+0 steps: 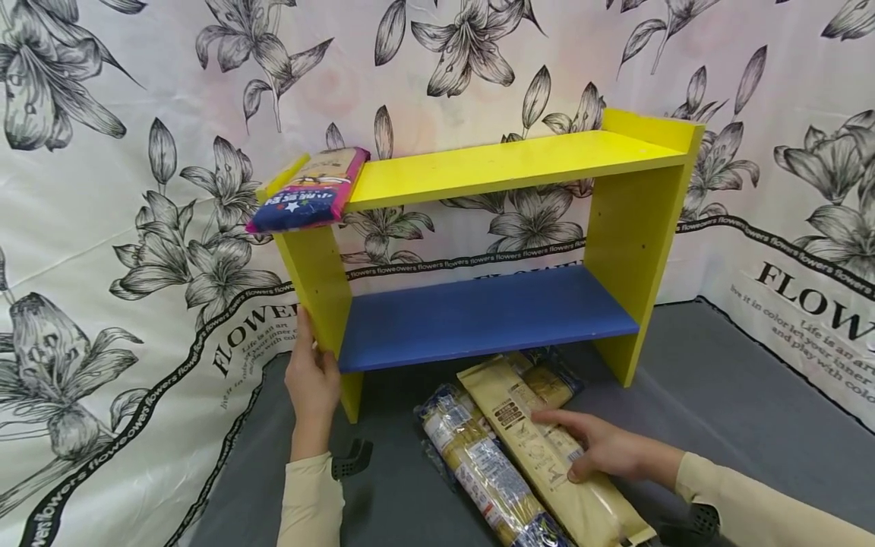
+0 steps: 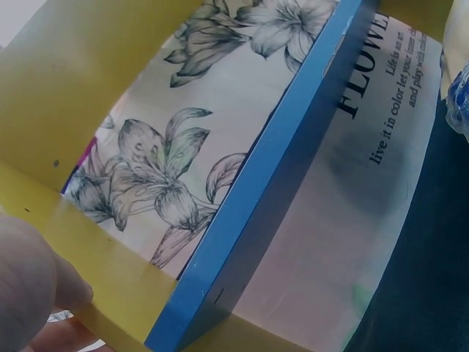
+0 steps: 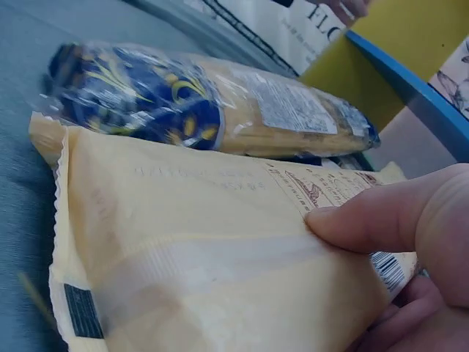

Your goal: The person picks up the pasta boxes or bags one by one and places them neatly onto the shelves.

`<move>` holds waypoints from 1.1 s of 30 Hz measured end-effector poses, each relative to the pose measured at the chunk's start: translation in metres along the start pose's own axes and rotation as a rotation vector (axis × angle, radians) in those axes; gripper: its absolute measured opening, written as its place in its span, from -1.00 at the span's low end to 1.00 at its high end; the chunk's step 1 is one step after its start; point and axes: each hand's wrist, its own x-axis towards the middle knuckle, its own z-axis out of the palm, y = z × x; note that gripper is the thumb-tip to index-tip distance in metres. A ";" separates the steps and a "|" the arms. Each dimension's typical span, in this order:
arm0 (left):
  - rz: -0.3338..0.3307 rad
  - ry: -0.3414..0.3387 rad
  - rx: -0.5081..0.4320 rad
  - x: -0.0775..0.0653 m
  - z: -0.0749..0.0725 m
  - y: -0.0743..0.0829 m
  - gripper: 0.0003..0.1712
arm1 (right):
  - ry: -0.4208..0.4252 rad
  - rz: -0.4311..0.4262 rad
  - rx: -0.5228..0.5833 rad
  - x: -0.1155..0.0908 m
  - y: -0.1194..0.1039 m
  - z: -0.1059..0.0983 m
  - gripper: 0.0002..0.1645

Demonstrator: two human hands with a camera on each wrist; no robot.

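My left hand [image 1: 313,384] grips the front edge of the left yellow side panel of a small shelf unit [image 1: 488,315], near its blue lower board. In the left wrist view the thumb [image 2: 33,282] lies against the panel, with fingers on its far side. A long beige packet [image 1: 526,437] with brown print slants in front of the unit. My right hand [image 1: 604,448] holds it by its right edge, thumb on top and fingers tucked below. Close along its left lies a clear pack of spaghetti [image 1: 481,471] with blue ends.
Another pasta pack [image 1: 550,384] lies behind the beige packet, partly under the blue board. A purple and blue bag [image 1: 314,186] sits on the left end of the yellow top board, overhanging its front edge. Flower-printed cloth [image 1: 171,228] hangs behind the grey table surface [image 1: 738,425].
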 end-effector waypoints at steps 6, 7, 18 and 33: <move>0.005 0.004 0.010 0.000 0.001 0.000 0.01 | -0.008 -0.043 0.077 -0.015 -0.002 0.003 0.14; 0.002 0.005 0.010 0.000 0.001 0.001 0.02 | -0.010 -0.058 0.081 -0.017 -0.003 0.004 0.13; -0.002 0.003 0.007 -0.002 0.001 0.002 0.03 | -0.089 -0.222 0.014 -0.028 -0.025 0.000 0.02; 0.003 0.018 -0.009 -0.002 0.003 -0.001 0.08 | -0.022 -0.422 -0.023 -0.032 -0.087 -0.005 -0.04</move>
